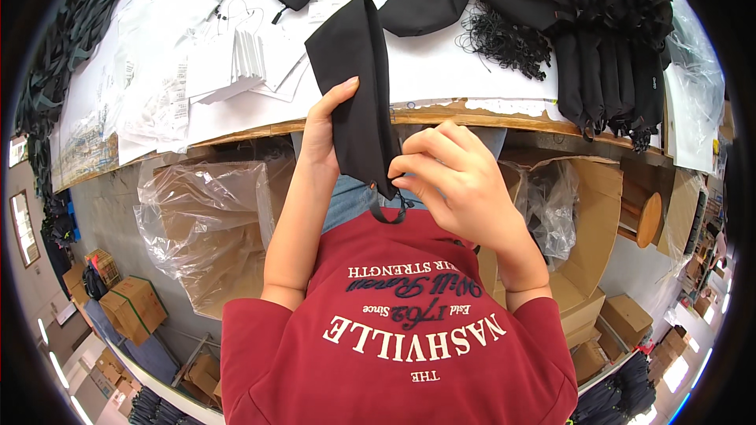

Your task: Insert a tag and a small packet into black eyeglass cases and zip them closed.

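Observation:
A black fabric pouch (353,102) stands tilted in front of my body, over the table's near edge. My left hand (323,127) grips it along its left side, thumb on the face and the other fingers behind. At the pouch's lower right corner, my right hand (453,177) pinches its edge with thumb and forefinger; whatever small part lies between the fingertips is hidden. A short black strap loop (387,216) and a cord hang from that lower end. Beyond the held pouch, another black pouch (425,4) lies on the white tabletop (441,71).
A stack of white paper tags (246,59) lies to the left. On the right are a tangle of black cords (504,39) and a row of black pouches (606,83) overhanging the edge. Plastic-lined cardboard boxes (213,244) stand below the table on both sides.

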A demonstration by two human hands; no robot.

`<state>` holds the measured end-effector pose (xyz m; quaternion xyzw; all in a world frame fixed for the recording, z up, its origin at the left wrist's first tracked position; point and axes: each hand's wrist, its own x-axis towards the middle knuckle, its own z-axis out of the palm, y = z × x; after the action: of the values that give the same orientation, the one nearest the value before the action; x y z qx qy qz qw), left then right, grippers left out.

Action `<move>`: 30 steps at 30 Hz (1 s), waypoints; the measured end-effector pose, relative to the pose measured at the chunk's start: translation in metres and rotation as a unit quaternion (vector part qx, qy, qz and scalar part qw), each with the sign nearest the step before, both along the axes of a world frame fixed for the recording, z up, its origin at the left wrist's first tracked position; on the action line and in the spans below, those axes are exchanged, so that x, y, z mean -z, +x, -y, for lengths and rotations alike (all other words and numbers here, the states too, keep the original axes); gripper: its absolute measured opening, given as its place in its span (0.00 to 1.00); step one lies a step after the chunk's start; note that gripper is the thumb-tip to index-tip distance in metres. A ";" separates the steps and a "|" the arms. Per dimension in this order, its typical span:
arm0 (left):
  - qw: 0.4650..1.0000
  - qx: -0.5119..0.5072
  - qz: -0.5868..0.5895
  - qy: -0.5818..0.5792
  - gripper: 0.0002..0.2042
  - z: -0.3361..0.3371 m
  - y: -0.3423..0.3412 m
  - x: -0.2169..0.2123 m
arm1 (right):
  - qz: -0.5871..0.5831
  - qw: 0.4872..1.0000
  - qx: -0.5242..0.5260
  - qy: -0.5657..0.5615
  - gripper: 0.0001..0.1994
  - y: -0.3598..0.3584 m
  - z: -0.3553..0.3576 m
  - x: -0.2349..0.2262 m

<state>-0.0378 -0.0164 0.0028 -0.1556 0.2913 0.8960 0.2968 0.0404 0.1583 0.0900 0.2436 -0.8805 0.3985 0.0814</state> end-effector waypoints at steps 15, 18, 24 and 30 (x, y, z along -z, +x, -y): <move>0.995 -0.074 0.047 -0.043 0.14 -0.005 0.001 -0.006 | -0.013 0.991 0.052 0.124 0.22 0.006 0.013 0.002; 0.996 -0.014 0.066 0.056 0.19 -0.008 0.010 -0.014 | -0.038 0.983 0.077 0.164 0.24 -0.002 0.006 0.028; 0.991 0.009 -0.094 -0.096 0.19 -0.003 0.023 -0.013 | 0.028 0.983 0.157 -0.086 0.26 -0.008 -0.029 0.029; 0.833 -0.004 -0.417 -0.363 0.34 0.015 0.006 -0.019 | 0.146 0.944 0.156 -0.252 0.21 -0.002 -0.052 0.034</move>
<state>-0.0321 -0.0315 0.0222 0.1353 0.6913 0.7068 0.0654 0.0387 0.2107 0.0563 0.0142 -0.7803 0.6211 0.0717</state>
